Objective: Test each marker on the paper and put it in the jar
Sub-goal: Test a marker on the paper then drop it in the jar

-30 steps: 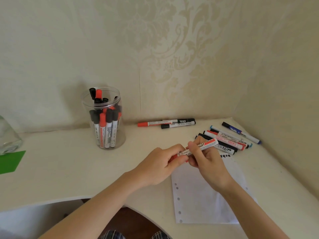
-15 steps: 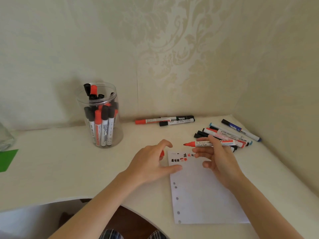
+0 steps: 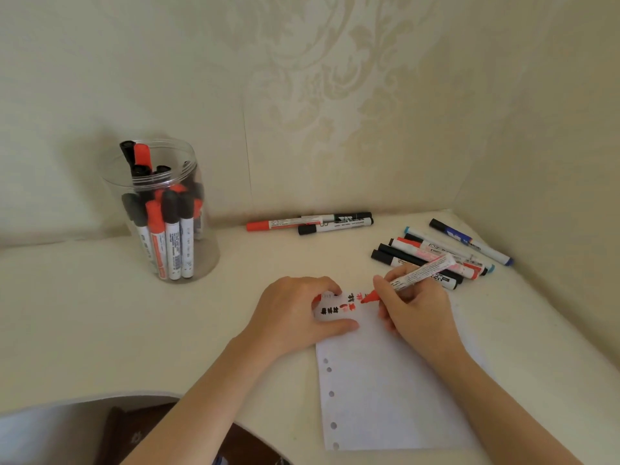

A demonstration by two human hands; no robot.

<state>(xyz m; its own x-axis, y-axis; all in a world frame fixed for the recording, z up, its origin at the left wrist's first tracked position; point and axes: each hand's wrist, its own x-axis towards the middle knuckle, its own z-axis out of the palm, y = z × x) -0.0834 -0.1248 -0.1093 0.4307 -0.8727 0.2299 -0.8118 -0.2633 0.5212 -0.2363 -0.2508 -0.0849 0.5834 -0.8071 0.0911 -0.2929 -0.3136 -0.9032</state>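
**Red marker tip comes down onto the paper**

Since half a second ago, the right hand (image 3: 416, 307) has tilted the uncapped red marker (image 3: 419, 273) from level to slanting and lowered its tip to the top of the paper (image 3: 385, 380), among red and black test marks. The left hand (image 3: 295, 317) has settled flat at the sheet's top left corner.

The right fingers curl around the marker's white barrel in a writing grip, close above the red nib. The left thumb lies straight along the paper while the other fingers bend down onto its top edge; something red, probably the cap, peeks from under them, though whether they hold it cannot be told.

Further out, a cluster of loose markers (image 3: 436, 260) lies just beyond the right hand, and two more markers (image 3: 315, 223) rest by the wall. The clear jar (image 3: 161, 209), already holding many markers upright, stands well to the left on the white desk (image 3: 84, 313).

The marker looks light, stiff and smooth; it is best held low on the barrel for writing and mid-barrel for dropping in the jar.
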